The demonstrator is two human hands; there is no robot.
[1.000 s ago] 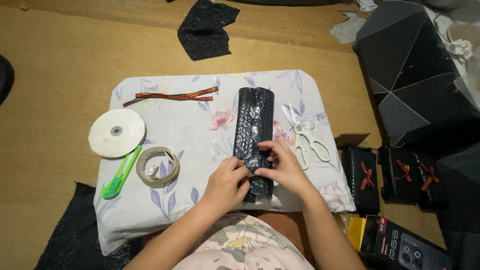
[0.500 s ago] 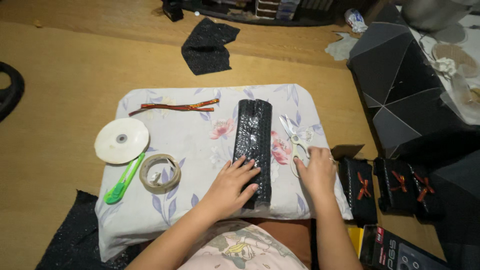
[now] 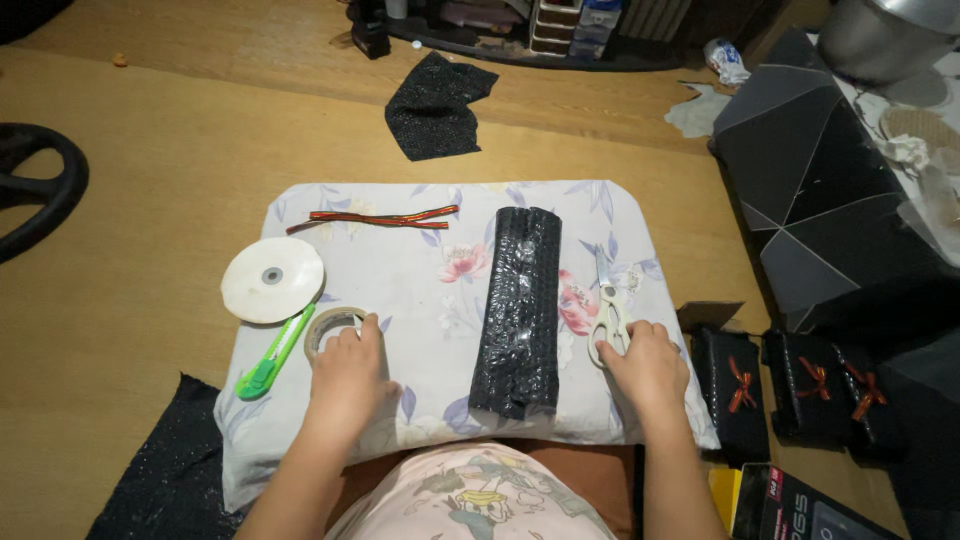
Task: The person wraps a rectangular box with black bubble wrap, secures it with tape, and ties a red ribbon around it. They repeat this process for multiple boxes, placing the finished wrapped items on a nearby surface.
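1. At the far left I see a black ring [image 3: 35, 190] lying on the wooden floor [image 3: 150, 130], well apart from the pillow [image 3: 420, 290].
2. On the pillow's left part lies a white ribbon spool [image 3: 272, 280], with a green cutter [image 3: 273, 353] just near of it.
3. My left hand [image 3: 345, 375] rests on the tape roll [image 3: 328, 325], fingers curled over its near edge; I cannot tell whether they grip it.
4. Far of that, two red ribbons [image 3: 375, 218] lie flat across the pillow.
5. In the middle lies the black wrapped bundle [image 3: 518, 310], long axis running near to far, touched by neither hand.
6. Just right of it are the white scissors [image 3: 608, 305], blades pointing far. My right hand [image 3: 645, 365] is closed on their handles.
7. Right of the pillow, on the floor, sit small black boxes with red bows [image 3: 795, 385].
8. At the far right stands a large dark box [image 3: 830, 190].
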